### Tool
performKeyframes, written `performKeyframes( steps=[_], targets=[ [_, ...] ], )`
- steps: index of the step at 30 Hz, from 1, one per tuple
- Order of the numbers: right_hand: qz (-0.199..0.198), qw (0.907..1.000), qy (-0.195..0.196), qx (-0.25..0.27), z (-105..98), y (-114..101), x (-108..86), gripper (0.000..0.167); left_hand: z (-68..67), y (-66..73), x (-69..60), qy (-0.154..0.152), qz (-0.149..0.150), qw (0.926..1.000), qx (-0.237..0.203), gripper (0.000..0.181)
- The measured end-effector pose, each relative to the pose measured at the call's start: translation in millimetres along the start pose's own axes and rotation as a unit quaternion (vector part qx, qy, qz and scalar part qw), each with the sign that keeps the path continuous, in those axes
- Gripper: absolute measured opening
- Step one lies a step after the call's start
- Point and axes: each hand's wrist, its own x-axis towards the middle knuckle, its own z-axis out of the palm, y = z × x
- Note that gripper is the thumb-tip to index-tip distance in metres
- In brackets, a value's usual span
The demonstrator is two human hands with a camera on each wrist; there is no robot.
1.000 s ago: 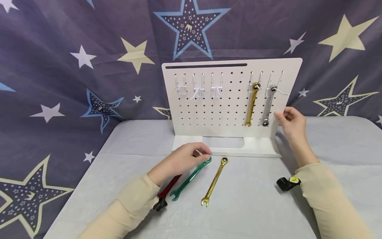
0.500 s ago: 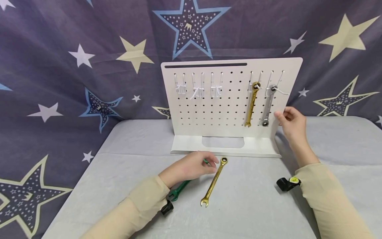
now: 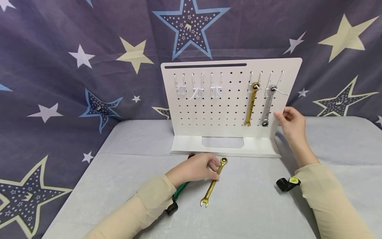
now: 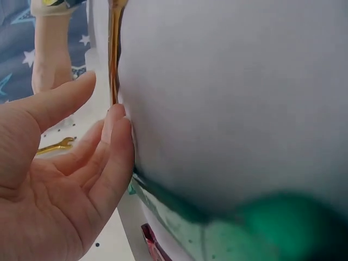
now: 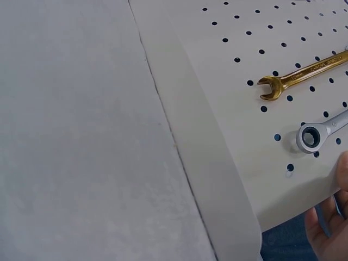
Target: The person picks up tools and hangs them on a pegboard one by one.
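Note:
My left hand (image 3: 195, 169) is over a gold combination wrench (image 3: 210, 191) lying on the table. Its thumb and fingers are apart at the wrench's upper half, and no grip on it shows in the left wrist view. Under that hand lie a green wrench (image 3: 180, 191) and a red wrench (image 4: 154, 244), both mostly hidden in the head view. My right hand (image 3: 293, 126) holds the right edge of a white pegboard (image 3: 209, 131), thumb in front and fingers behind. On the board's hooks hang another gold wrench (image 3: 251, 104) and a silver wrench (image 3: 268, 108).
Several white wire hooks (image 3: 198, 91) on the board's left half hold no wrench. The board's base (image 3: 259, 146) has a cut-out and stands behind the loose wrenches on a grey-covered table (image 3: 247, 199). A star-patterned curtain (image 3: 98, 43) hangs behind.
My left hand has moved rightward from the green wrench to the gold wrench on the table, covering much of the green one. My right hand stays at the board's edge.

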Motion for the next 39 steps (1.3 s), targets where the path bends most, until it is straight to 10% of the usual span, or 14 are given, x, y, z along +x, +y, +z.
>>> performKeyframes(
  steps=[11, 39],
  targets=[
    [0.004, 0.9997, -0.005, -0.022, -0.7, -1.6, 0.1, 0.011, 4.2, 7.6, 0.8, 0.001, -0.031, 0.9978, 0.059, 0.043],
    [-0.015, 0.9997, 0.003, -0.017, 0.8, 2.2, -0.7, 0.013, 4.1, 8.5, 3.9, -0.034, 0.007, 0.9966, 0.075, 0.016]
  ],
)
